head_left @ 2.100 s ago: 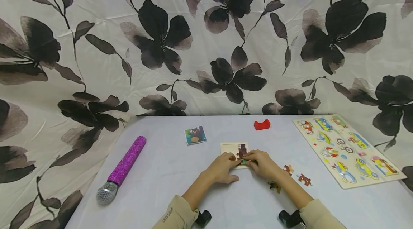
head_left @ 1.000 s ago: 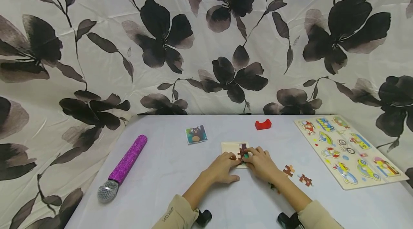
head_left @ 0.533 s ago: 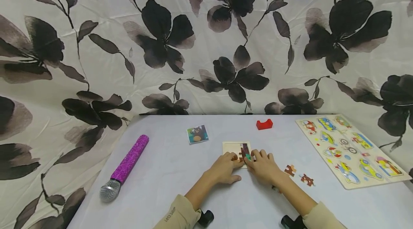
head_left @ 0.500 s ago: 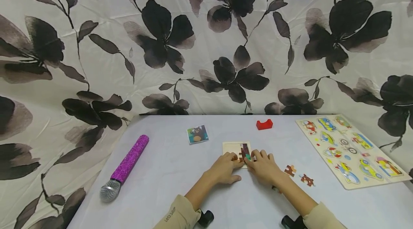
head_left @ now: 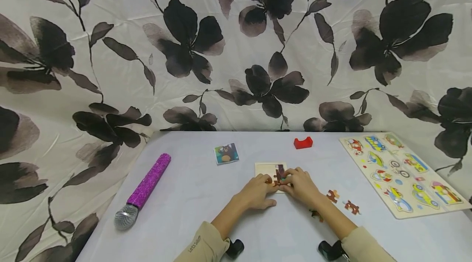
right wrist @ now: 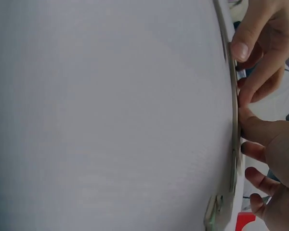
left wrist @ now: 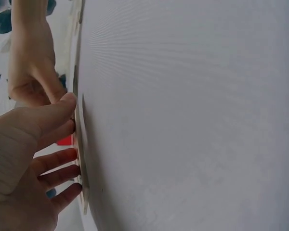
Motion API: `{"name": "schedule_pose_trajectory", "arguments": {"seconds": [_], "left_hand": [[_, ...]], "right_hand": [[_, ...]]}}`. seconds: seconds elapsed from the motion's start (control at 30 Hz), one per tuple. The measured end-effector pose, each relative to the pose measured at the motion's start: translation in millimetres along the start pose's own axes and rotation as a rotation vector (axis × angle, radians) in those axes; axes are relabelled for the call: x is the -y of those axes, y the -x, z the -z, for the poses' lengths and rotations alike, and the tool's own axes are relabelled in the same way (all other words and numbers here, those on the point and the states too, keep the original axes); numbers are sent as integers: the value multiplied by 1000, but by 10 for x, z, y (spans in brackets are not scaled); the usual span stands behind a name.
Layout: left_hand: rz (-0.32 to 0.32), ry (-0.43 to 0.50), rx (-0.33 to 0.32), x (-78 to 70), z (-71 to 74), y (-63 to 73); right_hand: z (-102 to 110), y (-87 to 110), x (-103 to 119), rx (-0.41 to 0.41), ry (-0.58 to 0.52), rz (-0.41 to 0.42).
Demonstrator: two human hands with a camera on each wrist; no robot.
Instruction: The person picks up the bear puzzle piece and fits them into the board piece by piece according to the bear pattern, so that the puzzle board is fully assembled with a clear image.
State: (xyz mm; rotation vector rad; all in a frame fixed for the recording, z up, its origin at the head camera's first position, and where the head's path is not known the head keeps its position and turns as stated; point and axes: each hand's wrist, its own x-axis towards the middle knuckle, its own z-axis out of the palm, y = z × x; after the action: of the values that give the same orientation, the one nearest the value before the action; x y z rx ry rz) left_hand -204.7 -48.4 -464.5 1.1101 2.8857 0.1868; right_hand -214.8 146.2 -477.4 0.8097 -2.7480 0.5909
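A small wooden jigsaw tray (head_left: pixel 263 168) lies mid-table, dark brown pieces filling part of its right side. My left hand (head_left: pixel 254 192) rests its fingertips on the tray's lower left, thumb spread out toward me. At the tray's right side, my right hand (head_left: pixel 302 188) pinches a small jigsaw piece, mostly hidden by the fingers, between thumb and index finger. Close to the right forearm lie loose brown pieces: one (head_left: pixel 332 196) beyond it, another (head_left: pixel 352 207) further right, and a third (head_left: pixel 317 215) partly under the forearm. Both wrist views show the tray edge-on at the fingertips.
A bear picture card (head_left: pixel 226 154) lies beyond the tray to the left, a red notched block (head_left: pixel 303 143) to the right. On the left is a glittery purple microphone (head_left: pixel 147 184). A vehicle puzzle board (head_left: pixel 414 212) takes up the right side. Floral cloth (head_left: pixel 265 48) hangs behind.
My right fingers lay flatter over the tray's right side half a second ago; now they are drawn together in a pinch there. The left hand stays on the tray.
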Motion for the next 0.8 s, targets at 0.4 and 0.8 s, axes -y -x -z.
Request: {"name": "schedule_pose_trajectory", "arguments": {"seconds": [0.4, 0.8], "left_hand": [[23, 21, -10, 0, -33, 12], [22, 16, 12, 17, 17, -18]], "right_hand": [[39, -120, -54, 120, -141, -39], [117, -196, -84, 196, -145, 93]]}}
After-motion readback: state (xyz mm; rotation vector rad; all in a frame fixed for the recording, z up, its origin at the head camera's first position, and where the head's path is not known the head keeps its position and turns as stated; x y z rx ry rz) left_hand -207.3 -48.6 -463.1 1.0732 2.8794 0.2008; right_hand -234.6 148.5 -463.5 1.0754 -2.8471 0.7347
